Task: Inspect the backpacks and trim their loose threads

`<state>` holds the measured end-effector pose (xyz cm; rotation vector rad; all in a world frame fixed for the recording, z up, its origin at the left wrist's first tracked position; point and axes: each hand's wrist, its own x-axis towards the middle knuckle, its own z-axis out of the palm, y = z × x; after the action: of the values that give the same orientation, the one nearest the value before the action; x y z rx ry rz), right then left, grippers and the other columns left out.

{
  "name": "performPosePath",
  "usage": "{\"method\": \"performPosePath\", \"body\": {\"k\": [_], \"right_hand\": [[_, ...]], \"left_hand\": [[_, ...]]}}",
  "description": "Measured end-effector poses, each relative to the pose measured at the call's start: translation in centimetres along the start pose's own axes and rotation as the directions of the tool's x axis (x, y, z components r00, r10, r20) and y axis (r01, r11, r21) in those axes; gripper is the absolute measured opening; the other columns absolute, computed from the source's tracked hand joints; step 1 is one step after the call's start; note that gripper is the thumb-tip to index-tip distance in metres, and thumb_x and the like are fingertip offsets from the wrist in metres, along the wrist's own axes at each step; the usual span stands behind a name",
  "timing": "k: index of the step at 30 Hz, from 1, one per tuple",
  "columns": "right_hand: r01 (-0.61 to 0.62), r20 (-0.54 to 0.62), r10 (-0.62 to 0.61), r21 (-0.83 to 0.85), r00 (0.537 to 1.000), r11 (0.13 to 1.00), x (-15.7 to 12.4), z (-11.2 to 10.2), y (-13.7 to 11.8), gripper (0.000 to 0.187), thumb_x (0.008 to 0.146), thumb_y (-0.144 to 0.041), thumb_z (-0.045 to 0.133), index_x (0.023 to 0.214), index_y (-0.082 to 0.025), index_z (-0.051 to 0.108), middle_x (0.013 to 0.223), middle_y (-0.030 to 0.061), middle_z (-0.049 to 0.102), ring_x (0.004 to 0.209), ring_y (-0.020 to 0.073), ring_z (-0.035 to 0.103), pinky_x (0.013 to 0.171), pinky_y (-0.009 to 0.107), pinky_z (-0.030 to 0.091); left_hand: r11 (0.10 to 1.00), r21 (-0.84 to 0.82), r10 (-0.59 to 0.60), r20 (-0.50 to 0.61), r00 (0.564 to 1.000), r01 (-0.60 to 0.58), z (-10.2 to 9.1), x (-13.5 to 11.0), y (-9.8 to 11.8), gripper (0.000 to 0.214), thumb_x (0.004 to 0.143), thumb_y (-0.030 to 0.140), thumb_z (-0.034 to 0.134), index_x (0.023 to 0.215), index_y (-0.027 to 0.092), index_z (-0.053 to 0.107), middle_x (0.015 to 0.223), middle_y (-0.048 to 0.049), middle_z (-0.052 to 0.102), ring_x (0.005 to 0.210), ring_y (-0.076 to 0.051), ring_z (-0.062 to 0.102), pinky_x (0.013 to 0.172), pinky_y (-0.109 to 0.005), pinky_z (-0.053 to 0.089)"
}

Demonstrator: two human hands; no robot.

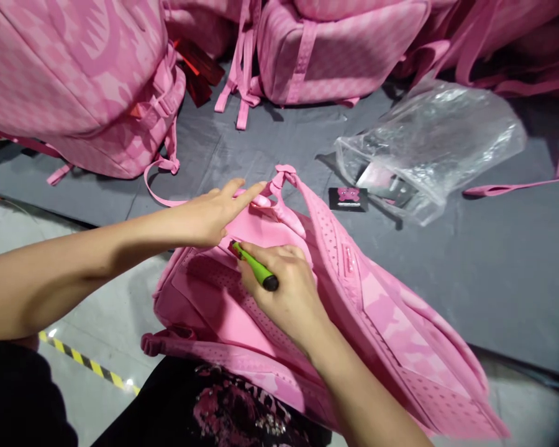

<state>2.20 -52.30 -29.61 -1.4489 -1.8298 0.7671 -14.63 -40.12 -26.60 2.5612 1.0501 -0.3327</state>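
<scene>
A pink backpack [214, 298] lies in front of me with its padded back panel and straps facing up, partly over the table's edge. My right hand [284, 285] is closed around a slim green tool with a black end [261, 268]. The tool's dark tip touches or nearly touches the panel; its exact kind is hard to make out. My left hand [214, 214] lies on the panel near the bag's end, fingers stretched out, just beyond the tool's tip. A pink strap with a buckle [278, 183] is by its fingertips.
A crumpled clear plastic bag [466, 136] and a small black card with a pink print [348, 198] lie on the grey table [507, 261]. Other pink backpacks [74, 68] stand along the back. Yellow-black tape [88, 363] marks the floor.
</scene>
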Motion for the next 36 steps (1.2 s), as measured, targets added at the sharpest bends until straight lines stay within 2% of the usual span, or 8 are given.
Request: {"method": "performPosePath", "body": {"k": [4,8,13,19,22,25,30,36], "right_hand": [[0.001,0.039,-0.002,0.019,0.999,1.0,0.0,-0.1,0.0,0.025,0.091,-0.026,0.061,0.11,-0.02,0.077,0.08,0.004,0.077,0.073,0.0211,0.069,0.081,0.039,0.045],[-0.002,-0.016,0.003,0.005,1.0,1.0,0.0,0.2,-0.1,0.029,0.091,-0.027,0.061,0.114,-0.017,0.076,0.085,0.0068,0.078,0.075,0.0227,0.07,0.083,0.042,0.046],[-0.015,-0.007,0.015,0.018,1.0,1.0,-0.1,0.4,-0.1,0.031,0.092,-0.029,0.061,0.117,-0.017,0.075,0.091,0.0078,0.079,0.078,0.0236,0.07,0.082,0.043,0.048],[-0.013,0.034,0.011,0.06,0.999,0.998,0.0,0.2,0.2,0.032,0.092,-0.03,0.061,0.117,-0.016,0.075,0.093,0.008,0.079,0.081,0.0236,0.07,0.085,0.044,0.05],[-0.03,-0.004,0.03,0.037,1.0,0.999,0.0,0.2,0.2,0.033,0.091,-0.029,0.061,0.117,-0.015,0.075,0.093,0.0086,0.079,0.081,0.0242,0.07,0.085,0.045,0.05],[-0.035,0.035,0.032,0.07,0.999,0.997,0.0,0.2,0.1,0.032,0.091,-0.031,0.061,0.116,-0.017,0.075,0.096,0.0079,0.079,0.082,0.0236,0.07,0.086,0.045,0.05],[-0.038,0.01,0.038,0.085,0.999,0.996,0.1,0.2,0.3,0.031,0.091,-0.03,0.062,0.117,-0.018,0.075,0.098,0.0077,0.079,0.085,0.0239,0.07,0.087,0.045,0.049],[-0.078,0.044,0.073,0.119,0.996,0.99,0.8,0.9,-0.9,0.028,0.09,-0.029,0.063,0.113,-0.018,0.076,0.09,0.0058,0.08,0.072,0.019,0.069,0.081,0.037,0.05]], "left_hand": [[1.0,0.016,-0.022,0.01,1.0,0.022,-0.2,0.0,0.4,0.103,0.081,0.01,0.055,0.16,0.035,-0.006,0.163,-0.0174,0.019,0.124,-0.032,0.055,0.096,-0.04,0.049],[0.999,-0.006,-0.033,-0.016,0.999,0.033,0.2,-0.1,0.4,0.105,0.08,0.007,0.055,0.16,0.036,-0.006,0.164,-0.0155,0.018,0.125,-0.031,0.055,0.099,-0.04,0.048],[1.0,-0.013,-0.026,-0.048,0.999,0.026,0.6,-0.2,0.3,0.106,0.078,0.006,0.054,0.16,0.038,-0.005,0.164,-0.0153,0.02,0.121,-0.031,0.057,0.097,-0.041,0.048],[0.998,0.002,-0.065,-0.009,0.998,0.065,0.1,-0.2,0.9,0.103,0.08,0.006,0.054,0.161,0.035,-0.002,0.165,-0.0174,0.019,0.125,-0.035,0.055,0.098,-0.043,0.048],[0.998,-0.003,-0.059,0.0,0.998,0.059,0.0,-0.3,1.1,0.105,0.079,0.005,0.056,0.161,0.034,-0.002,0.165,-0.017,0.017,0.126,-0.035,0.055,0.098,-0.043,0.048],[0.998,0.009,-0.07,0.011,0.997,0.07,-0.1,-0.3,1.2,0.105,0.079,0.005,0.056,0.161,0.034,-0.004,0.166,-0.0174,0.016,0.126,-0.036,0.054,0.098,-0.043,0.048],[0.994,0.019,-0.111,0.036,0.993,0.11,-0.2,-0.2,1.3,0.106,0.079,0.002,0.056,0.161,0.034,-0.004,0.167,-0.0163,0.013,0.129,-0.036,0.053,0.098,-0.041,0.048],[0.999,-0.013,-0.036,-0.013,0.999,0.036,0.1,-0.8,0.5,0.101,0.082,0.004,0.051,0.16,0.034,-0.005,0.166,-0.0169,0.013,0.137,-0.037,0.047,0.105,-0.044,0.046]]}}
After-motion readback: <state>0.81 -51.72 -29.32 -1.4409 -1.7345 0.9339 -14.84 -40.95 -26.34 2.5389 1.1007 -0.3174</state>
